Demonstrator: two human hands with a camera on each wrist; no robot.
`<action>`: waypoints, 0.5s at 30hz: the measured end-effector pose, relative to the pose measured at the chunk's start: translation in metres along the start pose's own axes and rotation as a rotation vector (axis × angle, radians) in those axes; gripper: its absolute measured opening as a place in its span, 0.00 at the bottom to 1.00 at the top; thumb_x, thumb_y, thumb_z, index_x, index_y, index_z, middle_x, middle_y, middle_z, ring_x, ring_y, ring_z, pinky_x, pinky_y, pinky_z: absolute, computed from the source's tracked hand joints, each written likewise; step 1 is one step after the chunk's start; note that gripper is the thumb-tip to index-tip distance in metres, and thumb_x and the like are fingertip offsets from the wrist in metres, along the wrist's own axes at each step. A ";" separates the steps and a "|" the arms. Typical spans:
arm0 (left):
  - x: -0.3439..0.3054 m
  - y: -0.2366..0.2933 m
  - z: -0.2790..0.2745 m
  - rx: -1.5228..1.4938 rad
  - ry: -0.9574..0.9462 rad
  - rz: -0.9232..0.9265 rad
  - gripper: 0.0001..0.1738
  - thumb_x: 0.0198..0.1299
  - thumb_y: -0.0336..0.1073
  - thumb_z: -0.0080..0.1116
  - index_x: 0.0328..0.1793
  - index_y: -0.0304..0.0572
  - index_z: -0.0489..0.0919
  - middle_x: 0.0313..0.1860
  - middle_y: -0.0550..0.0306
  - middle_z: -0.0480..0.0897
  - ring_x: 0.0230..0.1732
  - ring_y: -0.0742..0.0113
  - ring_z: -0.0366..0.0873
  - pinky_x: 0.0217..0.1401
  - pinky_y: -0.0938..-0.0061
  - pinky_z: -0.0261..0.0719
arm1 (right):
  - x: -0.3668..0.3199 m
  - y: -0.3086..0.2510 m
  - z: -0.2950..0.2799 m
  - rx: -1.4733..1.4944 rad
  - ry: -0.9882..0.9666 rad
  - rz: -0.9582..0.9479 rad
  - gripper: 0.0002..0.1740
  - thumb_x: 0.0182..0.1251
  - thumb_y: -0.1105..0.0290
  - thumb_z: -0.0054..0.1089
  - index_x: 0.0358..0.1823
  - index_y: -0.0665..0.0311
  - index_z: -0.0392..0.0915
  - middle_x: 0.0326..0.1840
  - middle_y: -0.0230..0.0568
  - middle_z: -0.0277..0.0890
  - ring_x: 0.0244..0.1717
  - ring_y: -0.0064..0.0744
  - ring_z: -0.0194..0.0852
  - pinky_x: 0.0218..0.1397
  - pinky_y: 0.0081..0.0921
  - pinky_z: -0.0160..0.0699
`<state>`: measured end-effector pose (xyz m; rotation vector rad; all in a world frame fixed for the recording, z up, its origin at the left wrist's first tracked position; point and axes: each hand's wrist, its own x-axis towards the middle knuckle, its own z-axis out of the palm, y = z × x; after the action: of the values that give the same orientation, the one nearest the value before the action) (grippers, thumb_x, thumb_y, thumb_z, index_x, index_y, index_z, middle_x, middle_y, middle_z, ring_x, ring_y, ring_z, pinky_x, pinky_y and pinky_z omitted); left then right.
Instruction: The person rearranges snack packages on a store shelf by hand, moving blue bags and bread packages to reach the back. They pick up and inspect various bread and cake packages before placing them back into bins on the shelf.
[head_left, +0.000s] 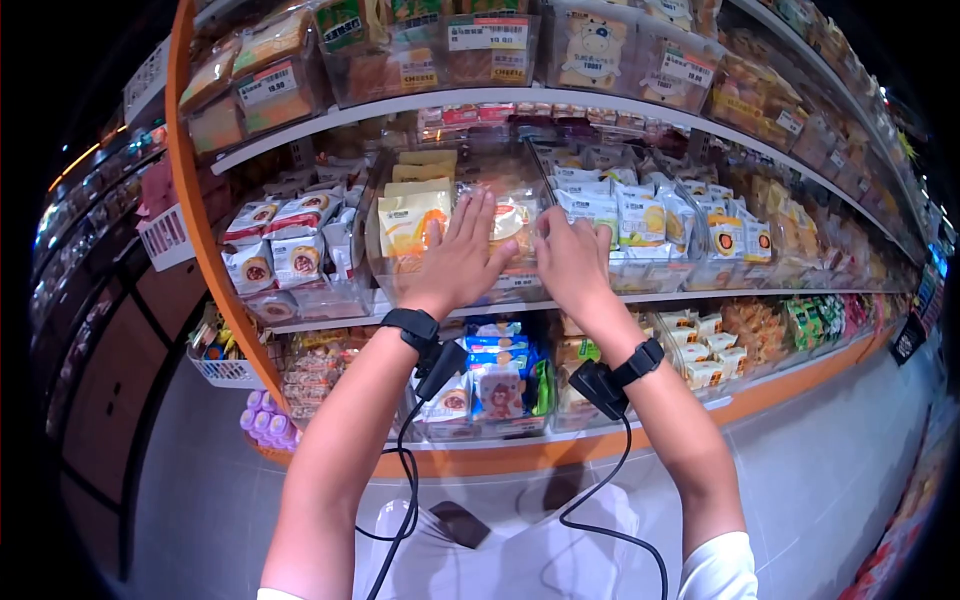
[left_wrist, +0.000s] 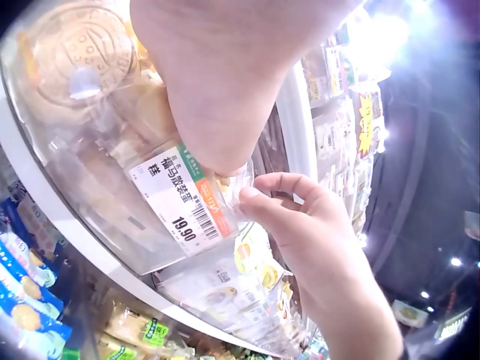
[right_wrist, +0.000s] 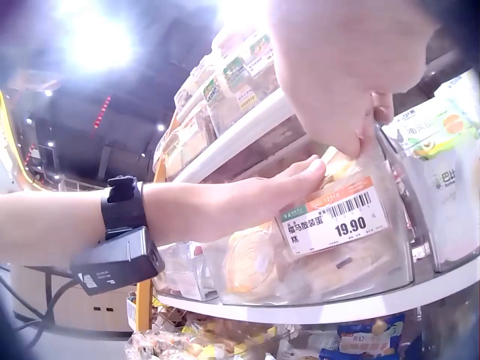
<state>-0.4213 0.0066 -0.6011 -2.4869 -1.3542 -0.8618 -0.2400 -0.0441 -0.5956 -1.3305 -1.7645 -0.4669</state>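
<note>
In the head view, my left hand (head_left: 458, 255) lies with straight, spread fingers over packaged cakes in a clear plastic bin (right_wrist: 401, 251) on the middle shelf. Yellow-and-white packs (head_left: 402, 222) stand to its left, and a pack with a pale round label (head_left: 512, 220) shows between the hands. My right hand (head_left: 577, 262) is at the bin's front right corner, thumb and fingers curled and gripping the wall there. A price label (left_wrist: 184, 206) reading 19.90 is on the bin's front. Round cakes in clear wrap (right_wrist: 251, 259) show through the plastic.
Bins of white packs (head_left: 300, 255) and white-and-green packs (head_left: 638, 215) flank this one. The upper shelf edge (head_left: 600, 100) runs above the hands. Below are blue snack packs (head_left: 497, 350). An orange post (head_left: 205, 220) stands at left; cables (head_left: 405, 500) hang from both wrists.
</note>
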 end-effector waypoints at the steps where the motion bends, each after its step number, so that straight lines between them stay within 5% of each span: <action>1: 0.000 0.001 -0.001 0.010 -0.006 0.002 0.47 0.75 0.66 0.36 0.89 0.44 0.46 0.89 0.50 0.48 0.89 0.53 0.40 0.85 0.36 0.40 | 0.001 0.000 0.000 -0.010 -0.044 0.022 0.09 0.67 0.70 0.58 0.47 0.61 0.76 0.34 0.47 0.84 0.44 0.49 0.81 0.58 0.46 0.63; 8: 0.000 0.003 0.001 0.061 -0.013 -0.012 0.47 0.75 0.67 0.35 0.88 0.43 0.47 0.89 0.47 0.48 0.89 0.50 0.41 0.84 0.36 0.39 | 0.001 0.002 0.010 -0.266 -0.062 -0.009 0.07 0.66 0.65 0.66 0.39 0.57 0.77 0.23 0.41 0.81 0.40 0.46 0.83 0.47 0.45 0.67; 11: 0.000 0.001 0.001 0.064 -0.007 0.008 0.48 0.75 0.68 0.35 0.88 0.43 0.47 0.89 0.46 0.48 0.89 0.49 0.40 0.84 0.36 0.39 | -0.003 0.003 0.001 -0.355 0.024 -0.149 0.08 0.66 0.64 0.66 0.38 0.58 0.78 0.29 0.40 0.84 0.43 0.46 0.82 0.48 0.45 0.69; 15: 0.000 0.001 0.004 0.092 0.014 -0.004 0.47 0.75 0.67 0.35 0.88 0.43 0.48 0.89 0.49 0.48 0.89 0.52 0.41 0.84 0.34 0.39 | 0.000 0.016 -0.005 -0.125 0.238 -0.110 0.12 0.67 0.64 0.64 0.45 0.63 0.80 0.49 0.45 0.81 0.51 0.48 0.78 0.58 0.49 0.69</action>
<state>-0.4191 0.0079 -0.6043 -2.4051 -1.3635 -0.7969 -0.2232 -0.0414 -0.5962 -1.2112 -1.6366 -0.7754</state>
